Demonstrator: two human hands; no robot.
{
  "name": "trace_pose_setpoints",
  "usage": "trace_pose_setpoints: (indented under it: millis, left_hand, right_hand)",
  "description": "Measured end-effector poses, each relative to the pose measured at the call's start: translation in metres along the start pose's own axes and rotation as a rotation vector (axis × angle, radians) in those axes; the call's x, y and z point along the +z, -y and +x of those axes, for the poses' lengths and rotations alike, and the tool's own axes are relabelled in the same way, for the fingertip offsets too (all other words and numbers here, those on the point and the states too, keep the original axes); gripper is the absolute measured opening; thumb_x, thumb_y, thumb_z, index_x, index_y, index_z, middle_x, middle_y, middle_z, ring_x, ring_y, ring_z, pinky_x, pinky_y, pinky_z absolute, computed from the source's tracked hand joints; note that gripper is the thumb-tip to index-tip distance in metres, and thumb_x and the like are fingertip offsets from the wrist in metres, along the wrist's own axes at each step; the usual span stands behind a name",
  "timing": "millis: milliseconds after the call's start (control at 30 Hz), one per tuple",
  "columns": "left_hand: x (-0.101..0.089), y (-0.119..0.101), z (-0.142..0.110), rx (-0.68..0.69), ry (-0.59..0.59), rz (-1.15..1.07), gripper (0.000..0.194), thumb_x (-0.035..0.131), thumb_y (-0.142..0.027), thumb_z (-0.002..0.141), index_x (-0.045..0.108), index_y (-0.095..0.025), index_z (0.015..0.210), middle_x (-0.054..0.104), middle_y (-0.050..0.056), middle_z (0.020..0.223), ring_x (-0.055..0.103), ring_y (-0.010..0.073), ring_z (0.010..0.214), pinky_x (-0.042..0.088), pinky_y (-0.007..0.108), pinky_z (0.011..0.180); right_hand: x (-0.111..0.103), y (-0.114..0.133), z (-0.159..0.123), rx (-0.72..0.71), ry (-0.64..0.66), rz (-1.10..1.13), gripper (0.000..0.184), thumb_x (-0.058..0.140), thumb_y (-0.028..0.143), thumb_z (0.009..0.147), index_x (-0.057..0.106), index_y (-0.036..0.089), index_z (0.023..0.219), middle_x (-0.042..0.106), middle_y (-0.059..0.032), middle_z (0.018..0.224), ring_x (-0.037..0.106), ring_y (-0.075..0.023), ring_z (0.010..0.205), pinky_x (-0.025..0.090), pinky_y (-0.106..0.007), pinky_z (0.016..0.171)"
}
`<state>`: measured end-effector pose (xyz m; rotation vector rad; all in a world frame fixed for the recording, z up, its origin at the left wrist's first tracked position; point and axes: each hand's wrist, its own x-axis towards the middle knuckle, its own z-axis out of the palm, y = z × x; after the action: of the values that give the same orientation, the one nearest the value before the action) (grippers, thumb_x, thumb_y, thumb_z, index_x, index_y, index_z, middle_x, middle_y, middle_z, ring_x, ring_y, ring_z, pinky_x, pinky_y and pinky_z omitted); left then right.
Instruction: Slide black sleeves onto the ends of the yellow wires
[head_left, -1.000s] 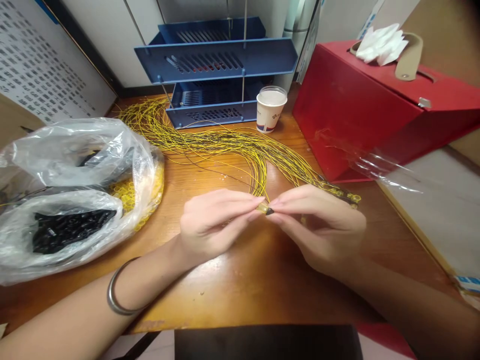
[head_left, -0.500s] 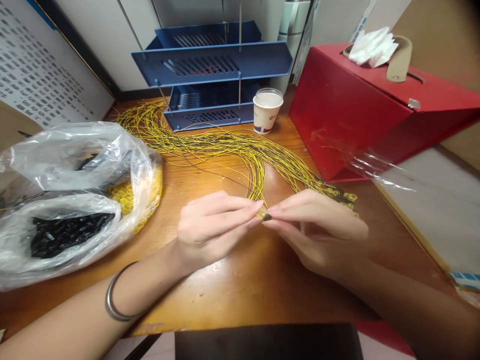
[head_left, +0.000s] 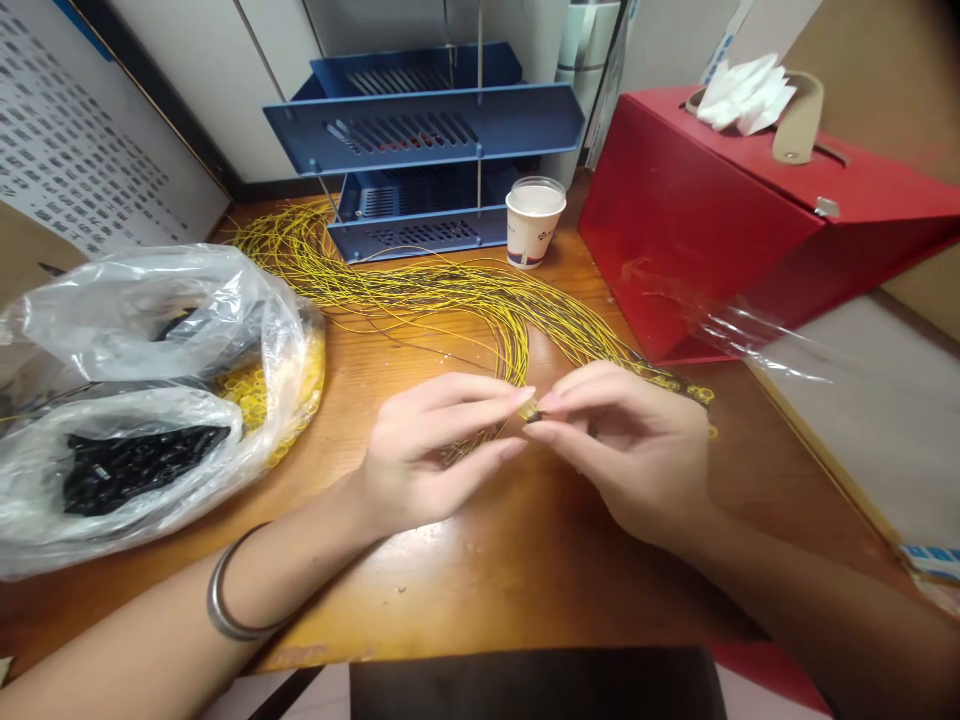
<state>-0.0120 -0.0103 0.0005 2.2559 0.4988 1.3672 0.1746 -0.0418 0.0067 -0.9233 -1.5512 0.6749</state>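
My right hand pinches a small yellow and black piece between thumb and fingertips, above the middle of the table. Only part of the piece shows, so its exact kind is unclear. My left hand, with a metal bangle on its wrist, has its thumb apart from its fingers; the index fingertip is at the piece, and whether it touches is hard to tell. Behind my hands a long bundle of thin yellow and dark wires curves over the table, and some ends show between my left thumb and fingers.
Plastic bags at the left hold small black parts and yellow rings. A blue tiered tray rack stands at the back, beside a paper cup. At the right is a red box with tissue on top.
My left thumb has moved down, away from its fingers and the small piece. My right hand still pinches the piece. The view shifted slightly early on.
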Motion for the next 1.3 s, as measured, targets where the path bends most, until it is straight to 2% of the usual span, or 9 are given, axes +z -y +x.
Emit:
trace_pose_setpoints:
  millis: [100,233,500,633,767,967,1300]
  left_hand:
    - [0.0038,0.0022,-0.0030,-0.033,-0.021,-0.014,0.038,0.073,-0.006,0.076,0.068,-0.015,0.113,0.071,0.012,0.105,0.069,0.0153,0.088,0.058,0.023,0.072]
    - [0.0053,0.0028,-0.0033,-0.019,-0.033,0.012,0.036,0.074,-0.004,0.075,0.068,-0.013,0.109,0.071,0.010,0.098,0.066,0.0109,0.077,0.056,0.018,0.063]
    - [0.0025,0.0045,-0.0005,0.015,-0.044,0.004,0.024,0.072,-0.005,0.077,0.070,-0.012,0.101,0.072,0.008,0.088,0.067,0.0116,0.077,0.055,0.020,0.068]
    - [0.0028,0.0055,0.0002,-0.008,-0.106,0.012,0.023,0.076,-0.010,0.076,0.072,-0.015,0.098,0.068,0.005,0.085,0.064,0.0104,0.072,0.053,0.021,0.064]
    - [0.0027,0.0047,0.0003,-0.026,-0.120,0.028,0.021,0.078,-0.016,0.076,0.073,-0.016,0.097,0.062,0.002,0.077,0.059,0.0082,0.065,0.049,0.018,0.056]
    - [0.0016,0.0039,0.0000,-0.024,-0.108,0.011,0.020,0.077,-0.014,0.077,0.073,-0.014,0.096,0.063,0.003,0.078,0.060,0.0082,0.066,0.049,0.018,0.056]
    - [0.0015,0.0026,0.0004,-0.035,-0.113,0.012,0.021,0.078,-0.014,0.075,0.074,-0.016,0.095,0.065,0.002,0.077,0.061,0.0081,0.064,0.050,0.018,0.056]
  right_hand:
    - [0.0039,-0.0016,-0.0010,0.212,0.012,0.096,0.009,0.075,0.016,0.076,0.068,0.022,0.078,0.068,-0.0008,0.078,0.058,-0.0096,0.055,0.043,-0.024,0.043]
    - [0.0066,-0.0019,-0.0022,0.307,0.048,0.154,0.009,0.076,0.020,0.075,0.067,0.020,0.074,0.066,0.0004,0.070,0.054,-0.0084,0.050,0.041,-0.022,0.041]
    - [0.0037,0.0005,-0.0014,0.177,0.144,0.258,0.010,0.075,0.013,0.075,0.069,0.018,0.080,0.066,-0.0011,0.078,0.056,-0.0077,0.055,0.045,-0.021,0.046]
    - [0.0034,-0.0010,-0.0021,0.210,0.178,0.225,0.019,0.077,0.015,0.073,0.067,0.018,0.089,0.063,-0.0009,0.087,0.051,-0.0041,0.051,0.042,-0.019,0.044]
    - [0.0048,-0.0007,-0.0030,0.241,0.190,0.171,0.022,0.079,0.017,0.071,0.066,0.016,0.088,0.061,-0.0002,0.084,0.047,-0.0029,0.048,0.039,-0.019,0.041]
    - [0.0041,0.0011,-0.0033,0.114,0.202,0.060,0.009,0.074,0.017,0.077,0.070,0.016,0.085,0.065,-0.0024,0.078,0.057,-0.0093,0.061,0.046,-0.023,0.051]
    - [0.0031,-0.0011,-0.0047,0.081,0.221,0.100,0.015,0.074,0.016,0.077,0.068,0.018,0.090,0.063,-0.0014,0.078,0.058,-0.0101,0.063,0.047,-0.024,0.053]
